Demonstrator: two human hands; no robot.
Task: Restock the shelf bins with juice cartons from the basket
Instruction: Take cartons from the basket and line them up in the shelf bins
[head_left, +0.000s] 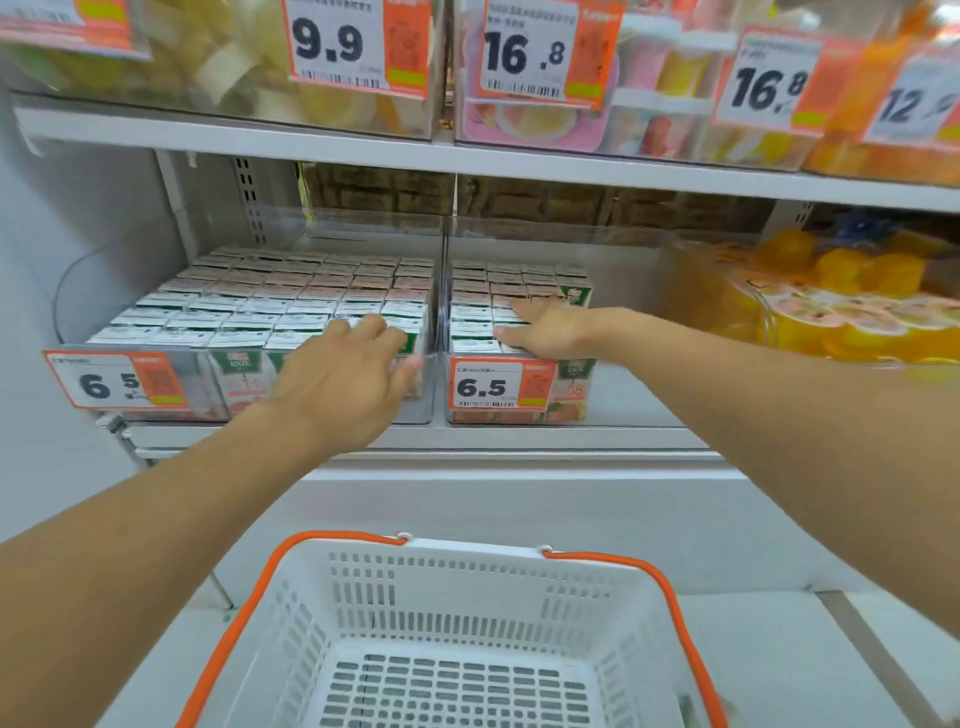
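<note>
Two clear shelf bins stand side by side on the middle shelf. The left bin (171, 395) is packed with rows of small juice cartons (244, 301). Only the left part of the right bin (623, 395) holds cartons (478, 296). My left hand (337, 384) reaches over the left bin's front right corner, fingers resting on the front cartons' tops. My right hand (545, 330) lies flat with straight fingers on the cartons in the right bin. The white basket (467, 577) with orange handles sits below, and no cartons show in it.
Price tags reading 6.5 hang on both bin fronts. A bin of orange jelly cups (841, 306) stands to the right. The upper shelf (467, 156) carries more clear bins with snacks and tags. A white ledge (519, 499) runs between the shelf and the basket.
</note>
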